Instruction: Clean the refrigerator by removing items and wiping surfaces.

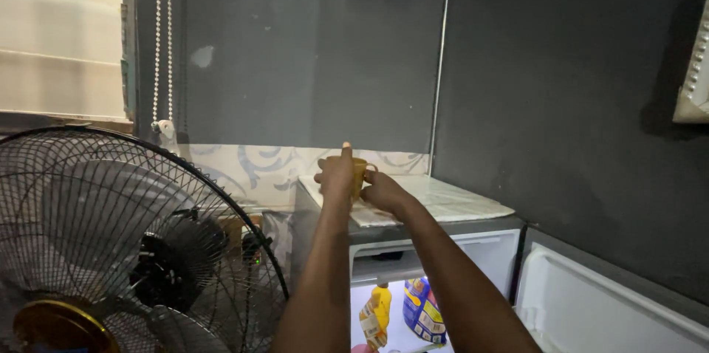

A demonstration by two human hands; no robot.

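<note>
big standing fan fills lower left, its grille near the left arm. small grey fridge sits in the corner, door swung open to the right; yellow and blue packets inside. white cloth covers the fridge top. yellow mug is above that cloth's left end, between both hands. left hand wraps the mug body, one finger up. right hand pinches its handle side. can't tell if the mug base touches the cloth.
</note>
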